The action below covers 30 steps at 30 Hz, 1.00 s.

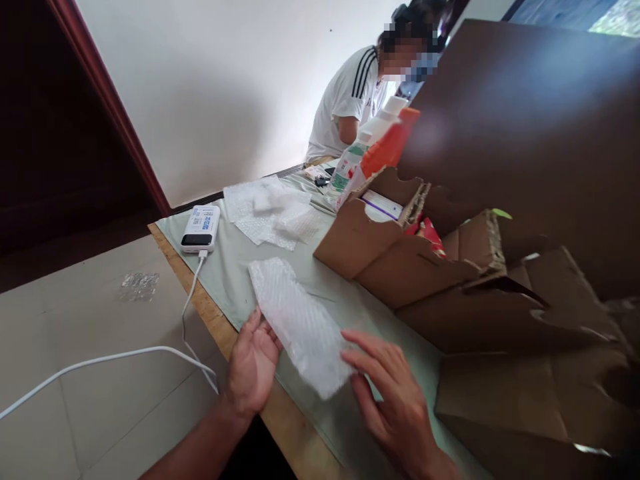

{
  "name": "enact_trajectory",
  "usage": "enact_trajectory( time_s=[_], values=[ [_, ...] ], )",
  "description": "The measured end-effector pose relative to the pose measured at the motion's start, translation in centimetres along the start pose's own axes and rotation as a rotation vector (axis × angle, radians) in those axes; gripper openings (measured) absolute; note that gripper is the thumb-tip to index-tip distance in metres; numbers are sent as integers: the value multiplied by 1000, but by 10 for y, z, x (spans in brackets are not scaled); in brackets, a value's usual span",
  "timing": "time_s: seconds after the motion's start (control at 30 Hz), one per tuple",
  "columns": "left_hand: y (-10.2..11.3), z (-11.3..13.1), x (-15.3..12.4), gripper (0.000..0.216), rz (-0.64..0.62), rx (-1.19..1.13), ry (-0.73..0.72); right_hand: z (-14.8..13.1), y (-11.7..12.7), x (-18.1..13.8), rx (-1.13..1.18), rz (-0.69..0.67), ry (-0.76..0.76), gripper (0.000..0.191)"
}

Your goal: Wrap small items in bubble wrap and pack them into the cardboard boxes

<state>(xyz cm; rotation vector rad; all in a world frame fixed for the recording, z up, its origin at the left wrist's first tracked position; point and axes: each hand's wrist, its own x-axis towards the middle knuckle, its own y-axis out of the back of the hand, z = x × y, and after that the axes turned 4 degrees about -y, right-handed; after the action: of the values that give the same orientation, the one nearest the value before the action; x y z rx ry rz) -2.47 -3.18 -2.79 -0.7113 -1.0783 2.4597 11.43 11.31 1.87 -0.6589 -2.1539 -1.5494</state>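
Note:
A long bundle wrapped in white bubble wrap (300, 323) lies on the pale green table cover near the front edge. My left hand (253, 363) rests against its near left side, palm up, fingers spread. My right hand (393, 393) touches the bundle's near right end, fingers stretched out flat. Neither hand grips it.
A torn cardboard box (400, 260) with packets inside stands right of the bundle, bottles (373, 150) behind it. Loose bubble wrap sheets (273, 210) and a white power bank (201, 229) with a cable (125, 357) lie to the left. A person in a white shirt (350, 100) sits at the far end.

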Motion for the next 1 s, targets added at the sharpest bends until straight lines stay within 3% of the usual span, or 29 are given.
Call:
enact_trajectory(
  time_s=[0.17,0.27,0.37,0.43,0.5,0.57,0.63,0.73,0.83,0.9,1.0],
  values=[
    [-6,-6,-12,78,-37,240,67,-26,33,-90,-3,-4,-13,34],
    [-21,-21,-26,86,-102,389,72,-40,39,-125,-29,88,-13,29],
    [-44,-40,-33,85,-291,522,102,-53,47,-142,-41,181,-41,27],
    [-58,-53,-31,85,-379,641,105,-59,53,-146,-13,138,-93,28],
    [-63,-62,-28,87,-375,782,24,-62,58,-146,30,48,-165,29],
    [-57,-62,-28,89,-342,900,-121,-62,58,-147,81,-22,-250,28],
    [-41,-49,-36,83,-417,994,-242,-60,54,-149,153,-35,-334,24],
    [-9,-15,-61,67,-793,1162,-206,-57,50,-152,292,-47,-486,19],
    [11,7,-88,76,-1106,1322,-134,-54,52,-148,441,-128,-709,19],
    [15,3,-98,78,-1114,1409,-225,-51,53,-142,534,-186,-846,19],
    [12,-20,-98,53,-940,1465,-437,-45,52,-133,596,-214,-958,18]
  ],
)
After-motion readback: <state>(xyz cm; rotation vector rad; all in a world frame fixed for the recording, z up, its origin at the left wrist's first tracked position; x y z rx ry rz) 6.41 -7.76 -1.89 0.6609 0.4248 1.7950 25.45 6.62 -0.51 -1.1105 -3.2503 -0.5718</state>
